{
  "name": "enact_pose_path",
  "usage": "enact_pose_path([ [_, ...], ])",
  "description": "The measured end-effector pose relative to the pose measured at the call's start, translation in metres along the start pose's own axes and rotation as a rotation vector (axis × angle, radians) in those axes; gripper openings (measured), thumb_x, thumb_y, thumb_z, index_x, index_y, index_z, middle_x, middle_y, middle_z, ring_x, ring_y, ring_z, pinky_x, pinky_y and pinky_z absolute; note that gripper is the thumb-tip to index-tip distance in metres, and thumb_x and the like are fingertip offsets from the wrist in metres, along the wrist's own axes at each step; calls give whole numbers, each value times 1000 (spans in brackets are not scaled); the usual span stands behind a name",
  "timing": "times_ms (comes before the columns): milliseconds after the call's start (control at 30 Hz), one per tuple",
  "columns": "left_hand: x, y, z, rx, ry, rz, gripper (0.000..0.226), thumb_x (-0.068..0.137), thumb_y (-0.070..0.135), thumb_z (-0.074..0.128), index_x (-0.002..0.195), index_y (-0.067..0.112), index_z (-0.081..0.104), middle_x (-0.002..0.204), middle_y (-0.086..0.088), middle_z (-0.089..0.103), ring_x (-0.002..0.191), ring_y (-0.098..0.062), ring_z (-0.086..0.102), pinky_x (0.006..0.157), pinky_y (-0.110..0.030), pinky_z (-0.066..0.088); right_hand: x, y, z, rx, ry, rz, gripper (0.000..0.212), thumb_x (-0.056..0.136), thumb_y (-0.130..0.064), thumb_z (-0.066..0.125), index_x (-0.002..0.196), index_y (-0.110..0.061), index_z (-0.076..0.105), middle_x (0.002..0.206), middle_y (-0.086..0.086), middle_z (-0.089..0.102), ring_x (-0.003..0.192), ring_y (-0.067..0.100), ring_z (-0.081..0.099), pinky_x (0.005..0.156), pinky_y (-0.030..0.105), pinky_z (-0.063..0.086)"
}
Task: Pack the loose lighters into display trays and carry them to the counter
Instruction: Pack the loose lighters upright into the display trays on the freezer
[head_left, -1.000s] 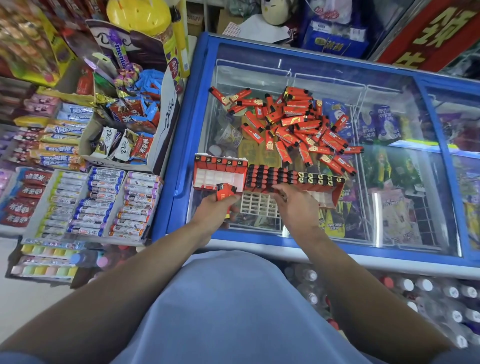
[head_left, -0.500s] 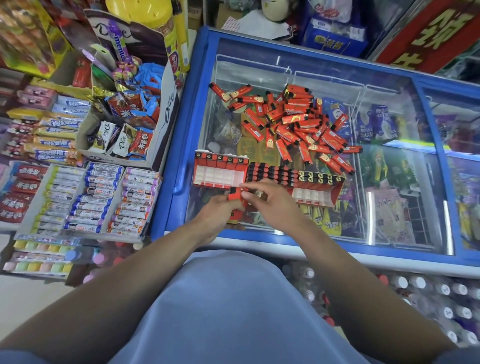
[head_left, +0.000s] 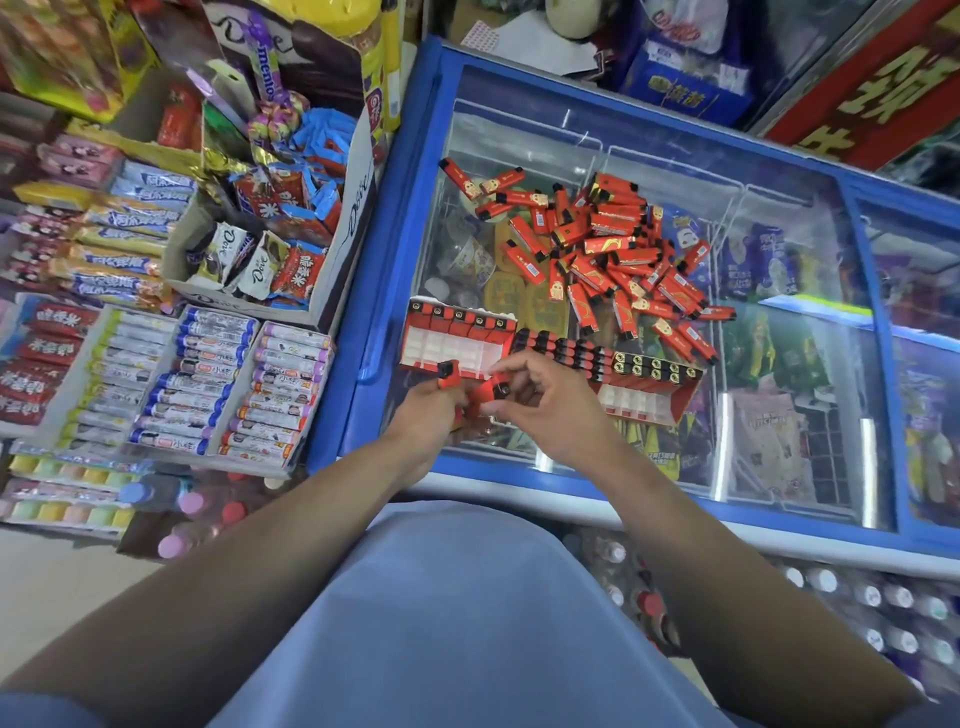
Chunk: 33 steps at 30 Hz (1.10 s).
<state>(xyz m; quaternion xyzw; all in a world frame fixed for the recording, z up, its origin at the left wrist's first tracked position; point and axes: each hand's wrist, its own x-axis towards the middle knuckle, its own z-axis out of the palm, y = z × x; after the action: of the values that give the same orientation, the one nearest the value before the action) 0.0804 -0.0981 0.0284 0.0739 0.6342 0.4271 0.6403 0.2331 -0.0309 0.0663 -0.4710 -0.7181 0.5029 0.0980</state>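
A heap of loose red lighters (head_left: 613, 254) lies on the glass lid of a blue freezer (head_left: 571, 135). In front of the heap stand two red display trays. The left tray (head_left: 452, 343) holds one back row of lighters and has white empty cells. The right tray (head_left: 639, 384) is mostly filled with black-capped lighters. My left hand (head_left: 426, 415) grips a few red lighters, one sticking up with its black cap. My right hand (head_left: 550, 405) pinches one lighter (head_left: 491, 392) just to the right of them, in front of the left tray.
To the left are shelves with a Dove chocolate box (head_left: 291, 234), candy rolls (head_left: 208, 384) and gum packs. Bottles (head_left: 883, 623) stand under the freezer's front edge. Red signboards (head_left: 883, 88) lean at the back right.
My right hand left the right tray and came to my left hand, where it has taken one lighter between its fingers. My left hand stayed in front of the left tray.
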Motion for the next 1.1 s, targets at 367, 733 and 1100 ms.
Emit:
enact_pose_path([
  [367, 2, 13, -19, 35, -61, -63, 28, 101, 16, 47, 93, 11, 74, 83, -9, 76, 62, -21, 64, 57, -27, 48, 24, -22, 15, -185, 139, -21, 26, 80, -43, 84, 92, -24, 69, 61, -10, 55, 53, 7, 43, 52, 20, 35],
  [733, 21, 15, -55, -122, 250, -63, 21, 98, 12, 51, 100, 12, 72, 96, -14, 79, 80, -26, 69, 73, -37, 58, 85, -42, 53, -533, 86, -140, 29, 99, -34, 65, 123, -19, 70, 111, 0, 75, 102, 17, 67, 89, 28, 49],
  [1100, 26, 19, -52, -74, 266, 18, 13, 100, 12, 45, 105, 15, 56, 87, -2, 80, 82, -24, 73, 80, -41, 59, 94, -37, 60, -496, 186, -135, 22, 94, -31, 72, 111, -18, 75, 103, -3, 76, 93, 12, 68, 87, 32, 56],
])
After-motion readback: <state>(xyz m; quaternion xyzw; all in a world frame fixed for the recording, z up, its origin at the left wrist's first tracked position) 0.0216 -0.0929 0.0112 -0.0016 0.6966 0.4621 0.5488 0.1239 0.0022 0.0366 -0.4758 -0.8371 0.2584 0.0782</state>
